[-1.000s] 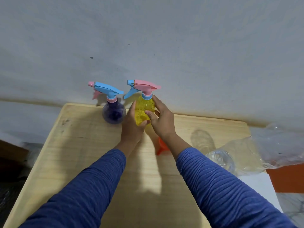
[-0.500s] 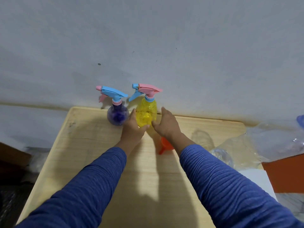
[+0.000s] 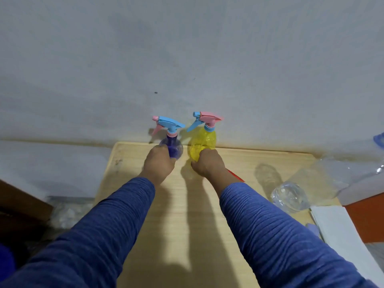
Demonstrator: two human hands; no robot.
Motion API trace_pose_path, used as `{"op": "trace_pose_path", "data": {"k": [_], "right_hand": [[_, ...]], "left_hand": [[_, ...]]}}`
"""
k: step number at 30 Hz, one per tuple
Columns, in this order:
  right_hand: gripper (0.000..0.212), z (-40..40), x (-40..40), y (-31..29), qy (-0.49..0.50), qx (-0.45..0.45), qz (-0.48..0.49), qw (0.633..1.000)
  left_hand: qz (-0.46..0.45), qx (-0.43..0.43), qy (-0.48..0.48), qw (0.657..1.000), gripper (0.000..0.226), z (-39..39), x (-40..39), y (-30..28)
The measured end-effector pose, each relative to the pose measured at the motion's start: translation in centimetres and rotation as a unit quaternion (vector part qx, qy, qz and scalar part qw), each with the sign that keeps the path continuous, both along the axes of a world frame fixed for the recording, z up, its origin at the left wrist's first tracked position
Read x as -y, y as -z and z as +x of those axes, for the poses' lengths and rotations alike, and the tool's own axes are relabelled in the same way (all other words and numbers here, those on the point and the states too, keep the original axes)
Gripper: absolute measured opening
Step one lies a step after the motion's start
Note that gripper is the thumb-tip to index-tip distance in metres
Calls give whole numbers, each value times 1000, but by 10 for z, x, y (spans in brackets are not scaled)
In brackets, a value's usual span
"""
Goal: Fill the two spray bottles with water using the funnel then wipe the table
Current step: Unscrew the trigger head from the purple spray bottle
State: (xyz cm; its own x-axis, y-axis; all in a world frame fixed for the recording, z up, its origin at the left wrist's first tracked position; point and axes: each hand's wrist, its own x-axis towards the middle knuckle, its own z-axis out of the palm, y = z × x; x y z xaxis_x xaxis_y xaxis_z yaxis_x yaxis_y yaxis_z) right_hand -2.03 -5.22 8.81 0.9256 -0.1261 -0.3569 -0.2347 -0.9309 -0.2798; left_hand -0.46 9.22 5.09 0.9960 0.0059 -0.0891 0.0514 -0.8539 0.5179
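At the far edge of the wooden table [image 3: 187, 215], close to the grey wall [image 3: 187, 59], my two hands each rest on one spray bottle. My left hand [image 3: 159, 163] is curled around the near side of the purple spray bottle [image 3: 175, 147], which has a blue head with a pink trigger; the fingers are bent and closed on its round body, and I see mostly the back of the hand. My right hand [image 3: 207, 164] is closed in the same way on the lower part of the yellow spray bottle [image 3: 202, 142], which carries a pink head with a blue trigger. Both bottles stand upright, just beside each other, and their heads are still on. Behind my right wrist a small part of the orange funnel [image 3: 235, 176] shows on the table. A clear water bottle [image 3: 289, 197] lies near the right edge, well apart from my hands.
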Motion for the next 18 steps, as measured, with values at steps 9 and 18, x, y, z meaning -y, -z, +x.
{"op": "trace_pose_path", "data": {"k": [9,18], "right_hand": [[43,22,-57,31,-9,108,116,987],[44,46,-74,61,70,178,208,959]], "left_hand": [[14,-16,32,999,48,25,-33,7],[-127,11,54,990,42,48,-40,35]]}}
